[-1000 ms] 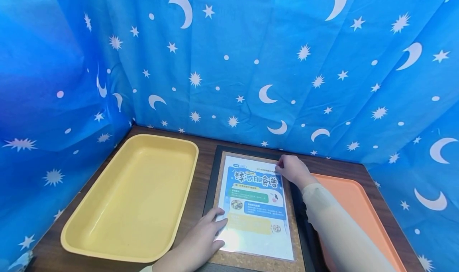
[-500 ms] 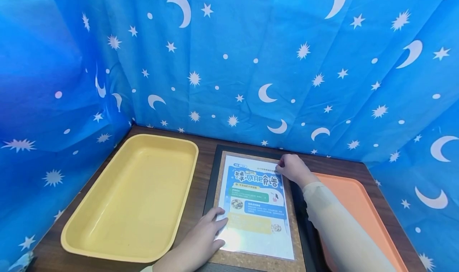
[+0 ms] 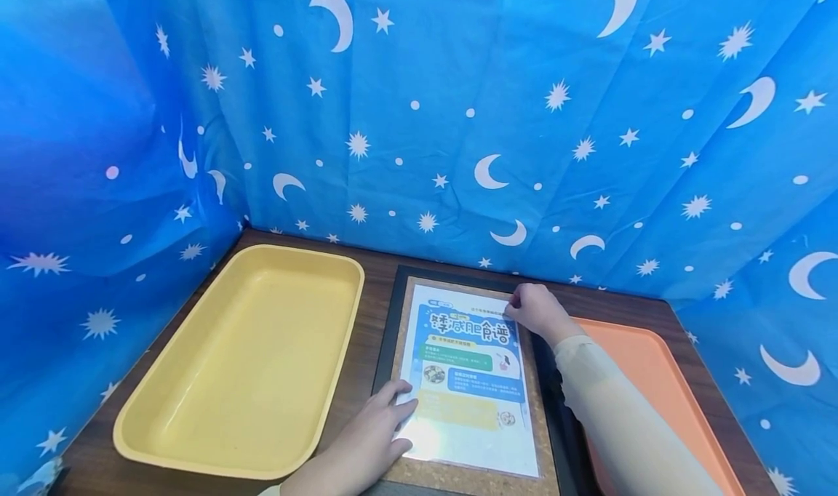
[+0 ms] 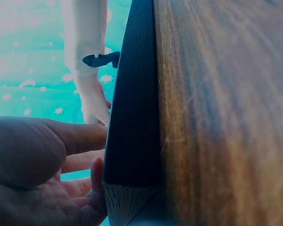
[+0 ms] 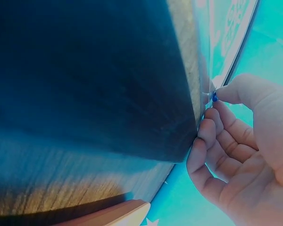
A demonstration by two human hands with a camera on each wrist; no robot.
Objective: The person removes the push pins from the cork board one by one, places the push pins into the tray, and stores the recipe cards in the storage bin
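Observation:
A printed sheet point(image 3: 466, 449) in a clear cover, with Chinese lettering and coloured boxes, lies on a cork board point(image 3: 435, 473) with a black frame point(image 3: 388, 350). My right hand point(image 3: 540, 310) is at the sheet's upper right corner. Thumb and index finger pinch a small blue push pin point(image 5: 214, 97) against that corner in the right wrist view. At the lower left edge of the sheet, my left hand point(image 3: 366, 434) rests with spread, relaxed fingers. The left wrist view shows its thumb beside the black frame's edge, with the fingers partly hidden behind the frame.
To the left stands a deep yellow tray point(image 3: 356, 300). An orange tray point(image 3: 644, 365) lies right of the board, partly under my right forearm. Dark wood tabletop point(image 3: 373, 281) shows around them. Blue cloth point(image 3: 419, 140) with moons and stars hangs behind and at both sides.
Both hands and the sheet keep their places across the frames. Only the head view shifts very slightly.

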